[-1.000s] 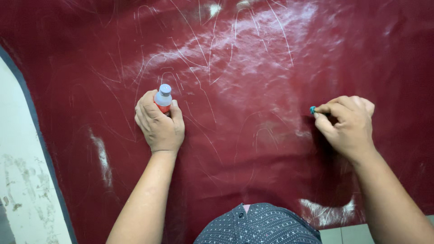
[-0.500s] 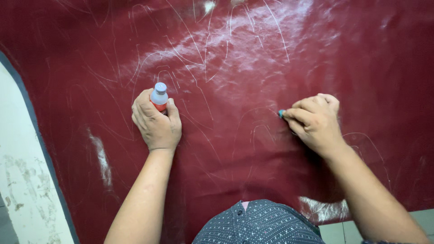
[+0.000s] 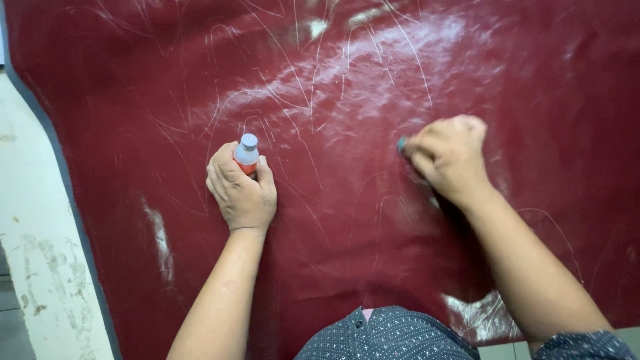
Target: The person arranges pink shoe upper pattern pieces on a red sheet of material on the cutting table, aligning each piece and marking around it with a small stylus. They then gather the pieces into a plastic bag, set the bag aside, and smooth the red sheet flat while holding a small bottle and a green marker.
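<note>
Gripping a small bottle point(image 3: 246, 152), left hand point(image 3: 241, 190); right hand point(image 3: 448, 157) fingers pinch a teal marker point(image 3: 401, 144).

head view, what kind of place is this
Probably a leather or upholstery workshop: a large dark red sheet scored with pale lines covers a worn table; the left hand holds a small bottle, the right hand a small teal tool.

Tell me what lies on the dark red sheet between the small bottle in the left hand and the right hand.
Only bare dark red sheet scored with thin pale lines lies between the small bottle and the right hand, as the head view shows.
</note>
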The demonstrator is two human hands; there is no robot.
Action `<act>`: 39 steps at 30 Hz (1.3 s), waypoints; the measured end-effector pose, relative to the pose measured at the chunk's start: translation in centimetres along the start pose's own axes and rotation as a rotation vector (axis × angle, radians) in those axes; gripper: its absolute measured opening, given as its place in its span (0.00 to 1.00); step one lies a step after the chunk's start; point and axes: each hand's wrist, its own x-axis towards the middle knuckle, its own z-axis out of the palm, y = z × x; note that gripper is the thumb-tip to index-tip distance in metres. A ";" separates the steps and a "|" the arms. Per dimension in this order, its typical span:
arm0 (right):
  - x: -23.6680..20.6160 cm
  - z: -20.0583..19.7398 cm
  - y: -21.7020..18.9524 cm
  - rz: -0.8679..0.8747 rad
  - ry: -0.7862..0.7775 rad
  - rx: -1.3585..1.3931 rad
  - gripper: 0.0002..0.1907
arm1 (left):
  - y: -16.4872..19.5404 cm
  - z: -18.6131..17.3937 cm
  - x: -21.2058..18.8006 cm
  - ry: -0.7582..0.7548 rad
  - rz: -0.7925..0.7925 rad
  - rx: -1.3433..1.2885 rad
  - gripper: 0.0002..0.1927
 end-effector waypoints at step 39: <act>-21.3 -3.2 -19.4 0.456 0.000 0.582 0.14 | 2.0 -11.4 -0.3 -0.204 -0.173 -0.658 0.25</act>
